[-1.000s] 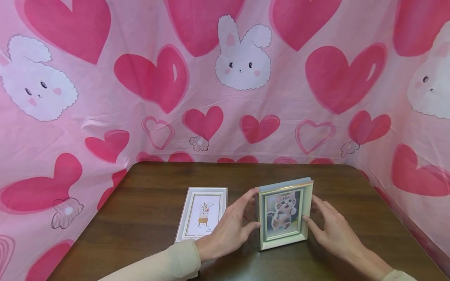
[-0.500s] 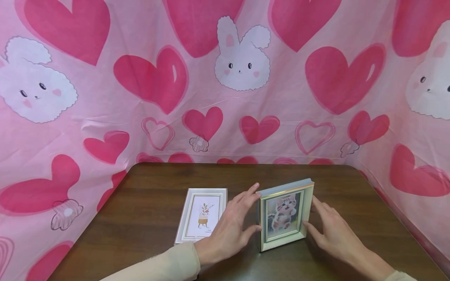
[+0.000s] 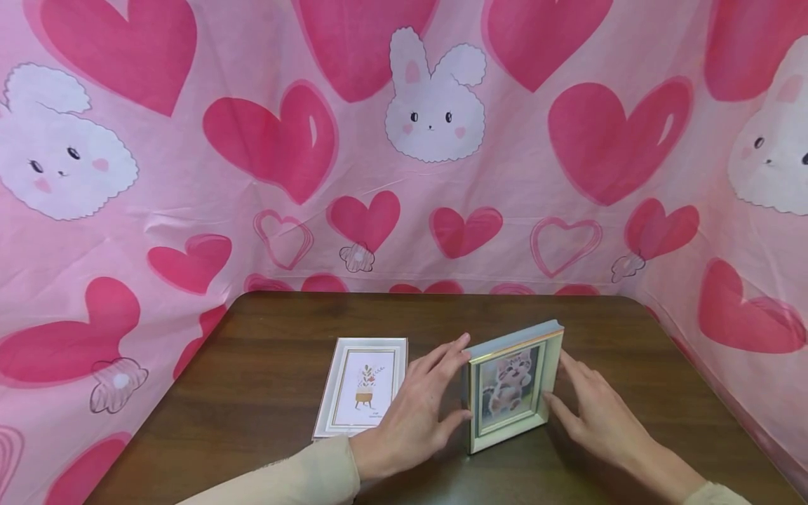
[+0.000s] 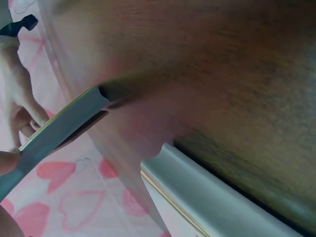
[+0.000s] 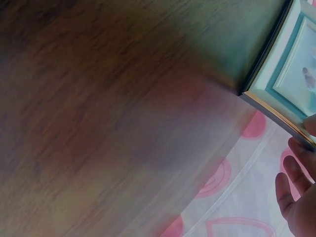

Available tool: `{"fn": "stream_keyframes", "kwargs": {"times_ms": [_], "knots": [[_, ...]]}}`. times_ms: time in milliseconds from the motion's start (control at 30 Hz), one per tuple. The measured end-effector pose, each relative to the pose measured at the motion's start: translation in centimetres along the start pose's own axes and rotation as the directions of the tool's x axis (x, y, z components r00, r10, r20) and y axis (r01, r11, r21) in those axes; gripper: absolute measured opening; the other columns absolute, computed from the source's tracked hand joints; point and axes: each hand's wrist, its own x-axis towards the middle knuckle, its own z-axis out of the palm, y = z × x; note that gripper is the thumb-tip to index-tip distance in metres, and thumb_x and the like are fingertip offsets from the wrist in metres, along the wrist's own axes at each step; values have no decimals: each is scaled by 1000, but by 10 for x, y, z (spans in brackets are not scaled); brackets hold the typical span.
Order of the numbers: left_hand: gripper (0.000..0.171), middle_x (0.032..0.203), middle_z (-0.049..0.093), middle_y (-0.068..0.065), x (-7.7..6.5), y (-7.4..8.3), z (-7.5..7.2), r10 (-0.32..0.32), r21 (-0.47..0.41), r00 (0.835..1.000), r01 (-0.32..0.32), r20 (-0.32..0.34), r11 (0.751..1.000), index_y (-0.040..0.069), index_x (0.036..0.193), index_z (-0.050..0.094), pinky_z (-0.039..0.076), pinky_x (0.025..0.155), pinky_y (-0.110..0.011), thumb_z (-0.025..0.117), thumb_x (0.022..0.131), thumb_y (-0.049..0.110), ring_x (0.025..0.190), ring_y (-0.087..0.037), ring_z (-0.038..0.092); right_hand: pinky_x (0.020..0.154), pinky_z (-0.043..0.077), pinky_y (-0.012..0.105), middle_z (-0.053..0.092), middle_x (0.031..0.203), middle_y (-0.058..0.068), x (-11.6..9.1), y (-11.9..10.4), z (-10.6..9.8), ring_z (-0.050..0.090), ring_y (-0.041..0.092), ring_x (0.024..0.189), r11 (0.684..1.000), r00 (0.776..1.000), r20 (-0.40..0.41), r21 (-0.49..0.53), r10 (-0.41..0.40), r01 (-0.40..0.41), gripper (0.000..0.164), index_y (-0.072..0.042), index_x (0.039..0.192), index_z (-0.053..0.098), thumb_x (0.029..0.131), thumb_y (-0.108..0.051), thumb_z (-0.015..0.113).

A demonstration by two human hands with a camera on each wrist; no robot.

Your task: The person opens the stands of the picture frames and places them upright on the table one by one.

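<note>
Kitten picture frame point(image 3: 510, 389) stands upright on the near right part of the brown table point(image 3: 284, 326), its face angled leftward. At its left edge, the left hand point(image 3: 413, 421) has fairly straight fingers, with the thumb apart from them. On the opposite side, the right hand point(image 3: 600, 414) pinches the right edge, thumb in front. To the left, a white plant picture frame point(image 3: 362, 386) lies flat. Pink heart-patterned cloth point(image 3: 416, 228) hangs beyond the table's far edge.
</note>
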Motion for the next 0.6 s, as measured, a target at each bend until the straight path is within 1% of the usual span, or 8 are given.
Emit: {"fn": "stream_keyframes", "kwargs": {"times_ms": [200,300,433,600], "knots": [[97,168,36,-6,-1,4,0,38,13,999,-38,-11,999,7,154,40,41,112,-43,96,75,10,145,-25,45,85,49,58,72,113,11,2,0,1,66,37,104,1000,1000,-13,15,4,-4,79,3,144,53,76,-6,91],[96,167,38,-7,-1,6,0,69,24,997,-69,-19,997,6,154,41,42,111,-43,96,75,10,144,-25,46,85,50,61,71,114,14,3,-1,1,66,40,104,1000,1000,-10,24,20,-19,73,4,141,54,77,-5,90],[97,167,38,-9,-1,8,0,104,41,994,-103,-20,994,4,154,40,43,109,-43,96,75,10,144,-27,47,85,50,62,70,113,15,4,-1,1,65,40,104,999,1000,-8,29,27,-27,70,4,138,56,77,-5,89],[96,166,39,-9,-2,10,0,126,62,992,-125,-14,990,3,155,41,43,109,-42,95,75,10,144,-26,46,84,50,61,70,112,14,5,0,3,65,40,103,999,1000,-13,28,26,-25,67,4,135,57,77,-4,89]]}}
